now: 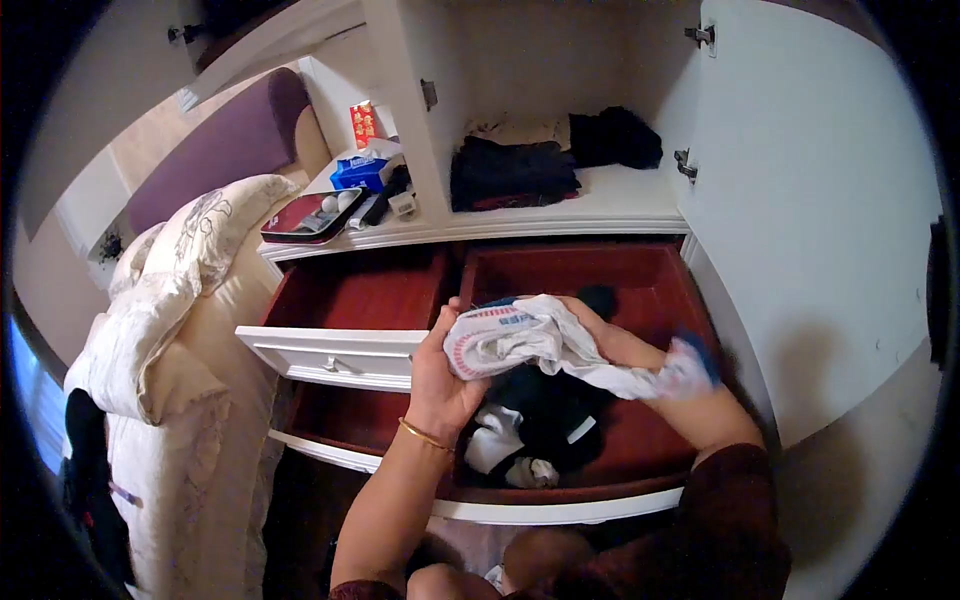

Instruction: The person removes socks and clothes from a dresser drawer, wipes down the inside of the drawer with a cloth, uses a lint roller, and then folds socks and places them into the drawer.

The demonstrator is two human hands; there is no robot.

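White socks [545, 345] stretch rightward from the left hand [440, 378], fingers gripping one end, past the right hand [606, 332], fingers hidden, grip unclear.

1. Most fingers of the right hand [598, 328] were hidden behind the white sock [545, 338].
2. The sock's loose end was blurred across the right forearm [705, 412].
3. The sock partly covered the black clothing [550, 415].
4. The lower edge cut off the bed [185, 400].
5. Characters on the red packet [364, 125] were too small to read.
6. The top edge cut off the cupboard door [830, 200].
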